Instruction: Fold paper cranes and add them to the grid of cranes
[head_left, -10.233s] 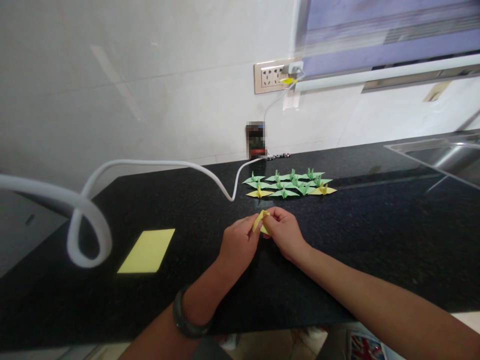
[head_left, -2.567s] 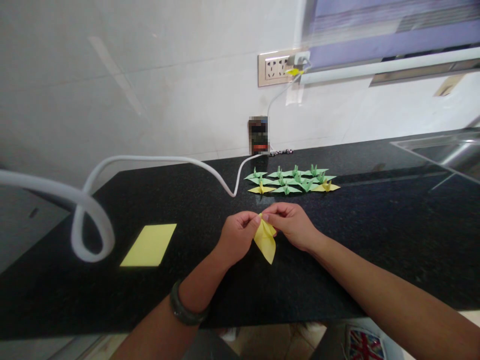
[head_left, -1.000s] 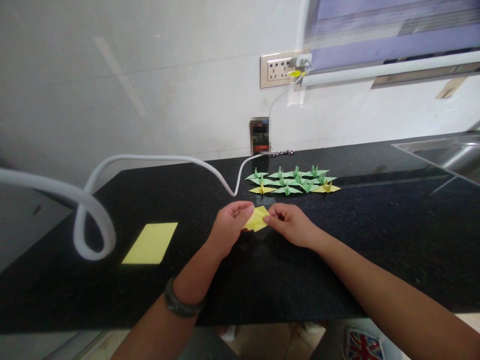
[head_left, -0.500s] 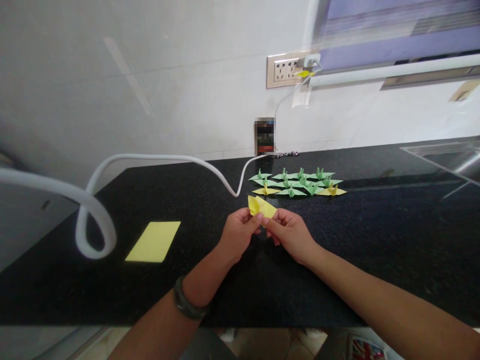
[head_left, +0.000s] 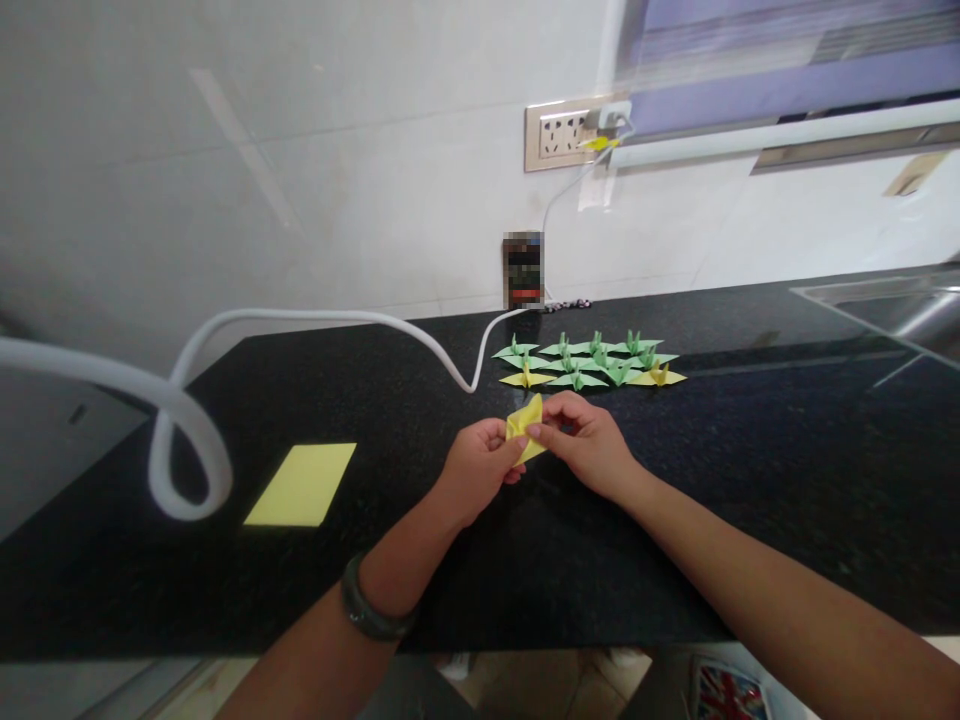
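A piece of folded yellow paper [head_left: 525, 425] is held above the dark counter, between both hands. My left hand [head_left: 480, 462] pinches its lower left side, thumb on top. My right hand [head_left: 589, 440] grips the right edge between thumb and fingers; the fingertips behind the paper are hidden. Just beyond the hands stand folded paper cranes in rows, several of them green [head_left: 577, 380]. One yellow crane [head_left: 526, 376] is at the front left and another yellow crane [head_left: 658, 375] at the front right.
Flat yellow sheets or a single sheet [head_left: 301, 485] lie on the black counter [head_left: 187, 590] at left. A white cable [head_left: 360, 314] loops across the left. Against the wall stands a blurred phone-like object [head_left: 523, 270], below a socket [head_left: 562, 135]. A metal sink [head_left: 900, 305] is at far right.
The yellow paper has turned in my hands, and one of its flaps now points up on the right. My right hand has shifted its grip slightly upward. The view has moved a little.
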